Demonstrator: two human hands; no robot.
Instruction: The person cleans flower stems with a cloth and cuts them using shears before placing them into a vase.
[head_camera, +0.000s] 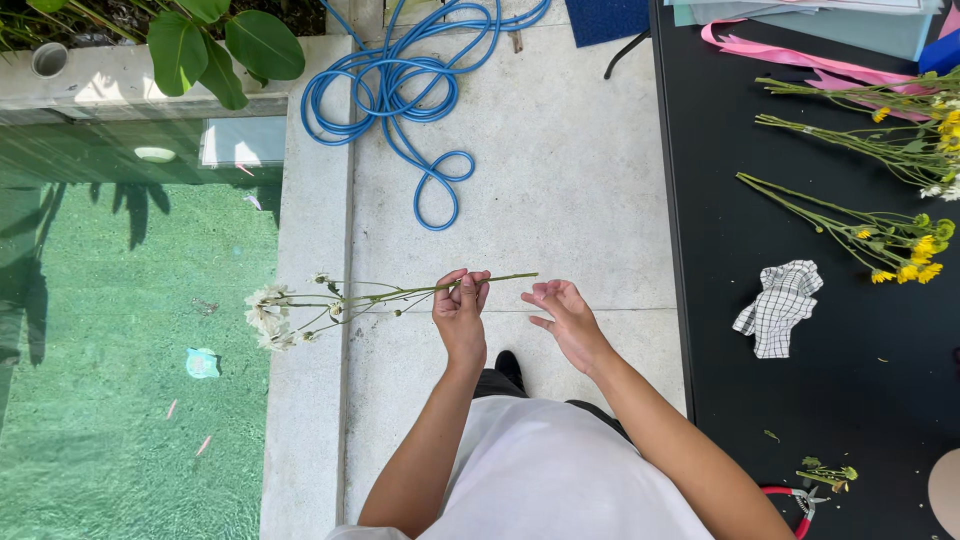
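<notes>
Here, left hand (460, 305) pinches thin green flower stem (400, 293), white blooms drooping leftward; right hand (563, 312) open, empty.

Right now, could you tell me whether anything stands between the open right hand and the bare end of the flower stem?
Nothing visible does. The left hand grips the flower stem, and only bare paving shows between its free end and the open right hand.

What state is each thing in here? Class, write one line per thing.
Left hand: closed around the white flower stem.
Right hand: open, empty, beside the stem's cut end.
White flower stem: held level, blooms over the pool edge.
Blue hose: loosely coiled on paving.
Yellow flower stems: lying on black table.
Checked cloth: crumpled.
</notes>
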